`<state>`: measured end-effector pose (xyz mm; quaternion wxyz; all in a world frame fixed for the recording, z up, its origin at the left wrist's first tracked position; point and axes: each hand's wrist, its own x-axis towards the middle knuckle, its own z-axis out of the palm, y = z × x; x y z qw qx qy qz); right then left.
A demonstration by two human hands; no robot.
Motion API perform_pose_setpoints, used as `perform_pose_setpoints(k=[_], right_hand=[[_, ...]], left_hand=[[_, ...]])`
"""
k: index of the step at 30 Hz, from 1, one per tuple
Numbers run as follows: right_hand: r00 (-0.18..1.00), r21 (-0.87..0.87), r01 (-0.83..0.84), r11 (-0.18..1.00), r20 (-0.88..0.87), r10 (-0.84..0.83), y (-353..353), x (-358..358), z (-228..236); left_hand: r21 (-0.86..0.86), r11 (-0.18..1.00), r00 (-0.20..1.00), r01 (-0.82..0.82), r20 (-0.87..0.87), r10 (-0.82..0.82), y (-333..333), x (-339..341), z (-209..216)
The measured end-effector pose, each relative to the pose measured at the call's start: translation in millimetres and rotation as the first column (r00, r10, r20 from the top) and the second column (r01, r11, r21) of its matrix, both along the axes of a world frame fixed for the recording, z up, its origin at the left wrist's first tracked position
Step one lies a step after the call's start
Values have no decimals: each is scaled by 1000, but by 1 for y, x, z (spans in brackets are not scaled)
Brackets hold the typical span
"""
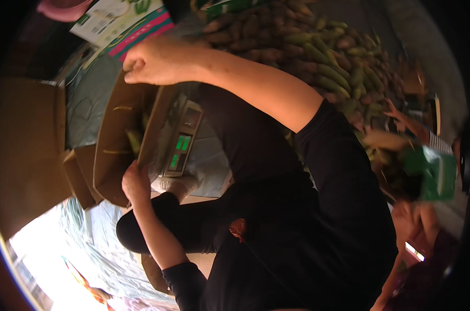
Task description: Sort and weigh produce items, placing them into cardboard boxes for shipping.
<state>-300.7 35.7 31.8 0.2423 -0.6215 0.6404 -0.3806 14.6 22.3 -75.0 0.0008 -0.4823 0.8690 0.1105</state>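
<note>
An opened cardboard box (108,122) stands at the left in front of my knees. A few elongated green pieces of produce (134,141) show inside it; the rest of its inside is dark. My left hand (136,184) closes on the near end of the box's rim. At the far end, my right hand (157,61) is also closed on the cardboard, its fingers curled over the edge and slightly blurred. Right beside the box is a digital scale (180,147) with a lit green display, partly hidden by the cardboard.
A heap of long green and reddish-brown produce (318,57) spreads across the far right. Beside it, another person's hand (401,118) reaches in near a green bag (438,173). Another cardboard box (30,150) stands at the left edge. A printed carton (122,23) lies beyond my right hand.
</note>
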Motion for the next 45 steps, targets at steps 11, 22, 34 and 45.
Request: perform_pose_setpoints(k=[11, 22, 34, 45], right_hand=[[711, 255, 623, 740, 209, -671, 207, -84, -190], [784, 643, 577, 503, -266, -560, 336, -42, -283], [392, 322, 917, 236, -614, -685, 383, -105, -267], [343, 581, 760, -291, -740, -579, 408, -133, -249]], left_hand=[[97, 995, 992, -16, -126, 28, 10, -20, 22], [89, 996, 992, 10, -123, 1, 7, -23, 8], [107, 993, 993, -43, -101, 53, 8, -19, 11], [128, 984, 988, -124, -76, 134, 8, -26, 12]])
